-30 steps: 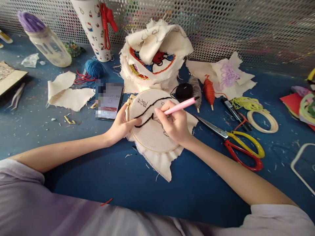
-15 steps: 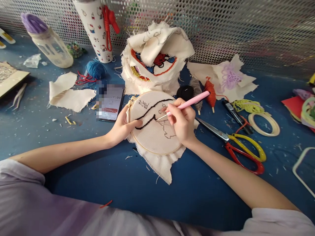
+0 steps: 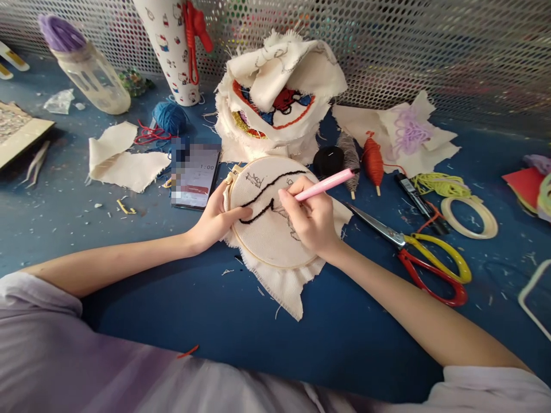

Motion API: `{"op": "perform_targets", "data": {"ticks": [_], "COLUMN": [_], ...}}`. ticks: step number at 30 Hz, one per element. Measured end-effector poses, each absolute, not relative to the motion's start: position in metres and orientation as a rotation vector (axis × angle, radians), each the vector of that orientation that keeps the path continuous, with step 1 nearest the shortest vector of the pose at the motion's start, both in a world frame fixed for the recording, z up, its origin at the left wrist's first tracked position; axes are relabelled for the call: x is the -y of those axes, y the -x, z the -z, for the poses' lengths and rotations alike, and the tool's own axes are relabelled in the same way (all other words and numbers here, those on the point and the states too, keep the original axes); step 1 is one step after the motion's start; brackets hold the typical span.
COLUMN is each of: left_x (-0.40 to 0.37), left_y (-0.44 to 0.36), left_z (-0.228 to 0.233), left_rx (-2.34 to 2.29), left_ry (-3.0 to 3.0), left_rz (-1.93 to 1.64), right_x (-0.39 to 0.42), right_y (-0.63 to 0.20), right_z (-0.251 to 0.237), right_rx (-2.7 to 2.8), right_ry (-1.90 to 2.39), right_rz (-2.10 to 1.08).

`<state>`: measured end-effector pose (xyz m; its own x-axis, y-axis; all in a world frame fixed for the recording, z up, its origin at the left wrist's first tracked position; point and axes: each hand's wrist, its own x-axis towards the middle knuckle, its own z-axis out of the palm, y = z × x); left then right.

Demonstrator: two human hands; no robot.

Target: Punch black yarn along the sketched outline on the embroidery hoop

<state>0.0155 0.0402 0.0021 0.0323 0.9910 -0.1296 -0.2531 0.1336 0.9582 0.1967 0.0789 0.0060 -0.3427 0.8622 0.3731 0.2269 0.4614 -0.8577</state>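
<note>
My left hand (image 3: 215, 221) grips the left edge of an embroidery hoop (image 3: 279, 267), thumb on top and the other fingers mostly out of sight beneath. White cloth (image 3: 267, 244) is stretched in the hoop, with pencil sketches and two lines of black yarn (image 3: 275, 182). Over its right half, my right hand (image 3: 313, 222) is closed around a pink-handled punch needle (image 3: 326, 184) held like a pen. The needle's metal shaft is hidden behind my fingers, so I cannot tell how deep it sits. A frayed cloth corner hangs below the hoop.
Scissors (image 3: 402, 241) lie right of the hoop, near a black marker (image 3: 417, 201) and a tape ring (image 3: 491, 226). Behind stand stacked embroidered cloths (image 3: 275, 140), black yarn (image 3: 329, 162) and an orange spool (image 3: 372, 163). A phone (image 3: 198, 172), blue yarn (image 3: 169, 119) and a tumbler (image 3: 172, 57) are left.
My right hand has moved slightly left and down toward the cloth, and the needle shaft that showed before is now hidden. My left hand keeps its hold; the whole view has shifted a little.
</note>
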Motion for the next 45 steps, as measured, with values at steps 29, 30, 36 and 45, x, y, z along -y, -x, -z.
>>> {"op": "perform_targets", "data": {"ticks": [29,30,36,45], "left_x": [-0.04,-0.04,-0.04,-0.04], "left_y": [-0.016,-0.016,-0.016,-0.016], "left_z": [0.002,0.001,0.001,0.0], "left_rx": [-1.139,-1.141,-1.128,-1.141], "left_ry": [-1.005,-1.003,-0.987,-0.986], "left_rz": [-1.224,-1.226,-1.222,-1.216], "right_x": [-0.071,-0.071,-0.071,-0.072], "right_y": [-0.211,-0.211,-0.211,-0.21], "right_z": [-0.006,-0.006,-0.005,-0.005], "right_rx": [1.7,1.679,1.58,1.557], "right_ry": [1.007,1.004,0.954,0.928], "right_rz": [-1.002,-1.014,-1.063,-1.094]}}
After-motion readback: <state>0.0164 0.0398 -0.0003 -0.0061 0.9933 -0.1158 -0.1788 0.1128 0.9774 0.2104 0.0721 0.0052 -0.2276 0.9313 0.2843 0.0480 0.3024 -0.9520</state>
